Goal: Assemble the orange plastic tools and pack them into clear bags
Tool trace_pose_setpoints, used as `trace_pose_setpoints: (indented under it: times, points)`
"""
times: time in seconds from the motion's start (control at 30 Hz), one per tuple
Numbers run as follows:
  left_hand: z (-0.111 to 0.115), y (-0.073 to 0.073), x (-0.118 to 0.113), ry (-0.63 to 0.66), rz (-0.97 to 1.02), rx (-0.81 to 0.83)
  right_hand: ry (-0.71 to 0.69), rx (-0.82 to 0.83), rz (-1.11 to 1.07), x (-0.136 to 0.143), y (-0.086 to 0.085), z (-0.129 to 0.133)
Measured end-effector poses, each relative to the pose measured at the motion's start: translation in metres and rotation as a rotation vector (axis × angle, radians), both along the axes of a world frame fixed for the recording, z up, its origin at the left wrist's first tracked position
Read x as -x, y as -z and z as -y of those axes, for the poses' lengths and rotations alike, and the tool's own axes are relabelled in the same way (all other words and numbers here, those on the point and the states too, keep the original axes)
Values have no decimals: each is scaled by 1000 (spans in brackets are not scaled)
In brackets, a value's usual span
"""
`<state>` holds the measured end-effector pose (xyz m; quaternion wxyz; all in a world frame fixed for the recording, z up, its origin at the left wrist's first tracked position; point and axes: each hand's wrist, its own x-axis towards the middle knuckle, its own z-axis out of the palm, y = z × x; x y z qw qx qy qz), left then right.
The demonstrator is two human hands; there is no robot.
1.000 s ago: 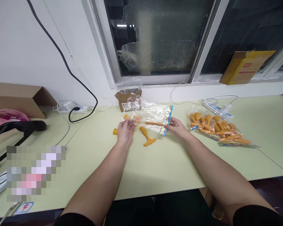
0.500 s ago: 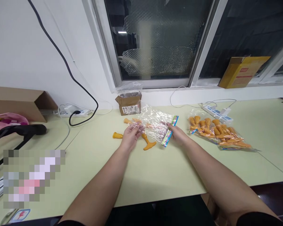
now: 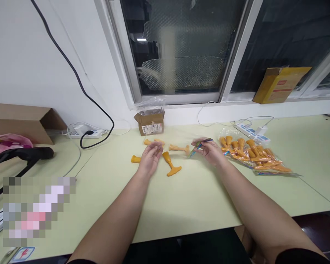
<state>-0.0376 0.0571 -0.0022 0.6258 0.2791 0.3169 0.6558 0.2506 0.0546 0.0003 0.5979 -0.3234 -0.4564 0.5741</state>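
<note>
Several orange T-shaped pieces lie loose on the pale green table [image 3: 187, 205], one orange piece [image 3: 171, 165] just right of my left hand [image 3: 151, 157]. That hand hovers over others, its fingers slightly curled; whether it touches the clear plastic is too blurred to tell. My right hand [image 3: 211, 151] grips a clear plastic bag by its blue-green printed header [image 3: 195, 148]. The bag's film is hard to see, near another orange piece [image 3: 178, 148]. Right of this hand lie filled clear bags [image 3: 253, 153] of orange pieces.
Behind the loose pieces stands a small open cardboard box [image 3: 151, 124]. Power strips [image 3: 254, 132] and cables lie along the wall. A larger carton [image 3: 19, 121] and a black strap-like object [image 3: 35, 154] are at the left. A yellow box [image 3: 281, 85] leans on the window.
The plastic bag between my hands has folded up towards my right hand, uncovering the orange pieces beneath. My right hand has moved slightly right and turned.
</note>
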Motion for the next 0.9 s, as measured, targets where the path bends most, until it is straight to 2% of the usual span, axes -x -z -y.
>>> trace_pose_setpoints:
  times: [0.1, 0.2, 0.27, 0.33, 0.5, 0.57, 0.67, 0.73, 0.8, 0.9]
  points:
    - [1, -5, 1, 41, 78, 145, 147, -200, 33, 1, 2, -2]
    - [4, -11, 3, 232, 175, 304, 242, -361, 288, -5, 7, -4]
    - [7, -13, 4, 302, 235, 320, 268, -443, 461, -10, 10, -4]
    - [8, -14, 5, 289, 279, 287, 264, -470, 516, -12, 10, -4]
    - [8, -13, 10, 205, 349, 194, 202, -399, 215, -7, 1, -1]
    - [8, -13, 13, 211, 352, 206, 146, -343, 126, -5, -2, 0]
    - [8, -13, 14, 332, 304, 252, 74, -296, 157, -7, 1, -1]
    - [8, -11, 12, 389, 235, 223, 74, -291, 223, -9, 5, -4]
    - [8, -9, 9, 360, 144, 174, 124, -251, 248, -11, 9, -7]
    - [6, -6, 5, 273, 38, 139, 171, -33, 137, -13, 6, -9]
